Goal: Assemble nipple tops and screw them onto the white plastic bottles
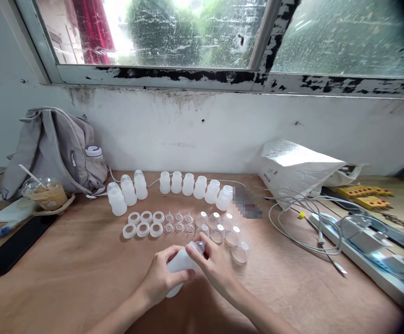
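Observation:
Near the table's front, my left hand (165, 273) is wrapped round the body of a white bottle (181, 262), which tilts up to the right. The fingers of my right hand (214, 264) close on the bottle's top, where a clear nipple (199, 246) shows between them. Beyond my hands lie two rows of white rings (143, 229), two rows of clear nipples (179, 227) and several clear domed caps (239, 253). Several open white bottles (188, 184) stand in a curved row at the back. Three capped bottles (128, 190) stand at the back left.
On the left are a grey backpack (57, 148), an iced drink (48, 195) in a holder and a black phone (17, 243). Coiled white cables (292, 241), a power strip (362, 260) and a white bag (296, 167) occupy the right side.

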`<action>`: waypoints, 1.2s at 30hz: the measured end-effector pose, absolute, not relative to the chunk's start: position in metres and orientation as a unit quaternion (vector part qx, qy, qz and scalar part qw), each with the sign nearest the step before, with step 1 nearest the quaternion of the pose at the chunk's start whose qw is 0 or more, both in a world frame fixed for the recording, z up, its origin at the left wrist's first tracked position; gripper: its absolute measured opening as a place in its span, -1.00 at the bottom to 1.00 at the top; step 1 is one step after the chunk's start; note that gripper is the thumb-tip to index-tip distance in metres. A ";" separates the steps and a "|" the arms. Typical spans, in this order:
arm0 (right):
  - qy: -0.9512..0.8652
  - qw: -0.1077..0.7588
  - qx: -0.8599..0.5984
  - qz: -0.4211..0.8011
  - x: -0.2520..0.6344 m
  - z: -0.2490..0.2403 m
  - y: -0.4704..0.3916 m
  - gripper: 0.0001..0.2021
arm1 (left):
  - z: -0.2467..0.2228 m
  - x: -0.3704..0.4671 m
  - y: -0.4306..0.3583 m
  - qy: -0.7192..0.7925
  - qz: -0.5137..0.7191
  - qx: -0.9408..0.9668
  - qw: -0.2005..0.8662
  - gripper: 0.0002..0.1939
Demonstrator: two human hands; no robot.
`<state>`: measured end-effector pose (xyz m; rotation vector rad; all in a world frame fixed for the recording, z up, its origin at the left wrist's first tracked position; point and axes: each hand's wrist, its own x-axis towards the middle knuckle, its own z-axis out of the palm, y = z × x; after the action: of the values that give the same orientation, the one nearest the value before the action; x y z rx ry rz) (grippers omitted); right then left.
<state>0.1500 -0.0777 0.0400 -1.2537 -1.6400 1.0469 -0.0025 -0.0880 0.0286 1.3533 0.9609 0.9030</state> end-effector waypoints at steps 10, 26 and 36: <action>-0.631 0.446 -0.439 0.459 0.148 0.034 -0.080 -0.62 | 0.025 -0.005 -0.091 0.334 0.340 0.447 0.757 -0.70; -0.628 0.427 -0.351 0.548 0.174 0.045 -0.060 -0.72 | 0.016 -0.014 -0.084 0.293 0.344 0.298 0.841 -0.51; -0.558 0.484 -0.401 0.543 0.170 0.035 -0.054 -0.71 | 0.024 -0.007 -0.088 0.344 0.298 0.350 0.819 -0.60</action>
<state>0.1701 -0.0541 0.0352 -0.9772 -1.3583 1.3215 -0.0065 -0.0877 0.0239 0.7464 0.7323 0.6343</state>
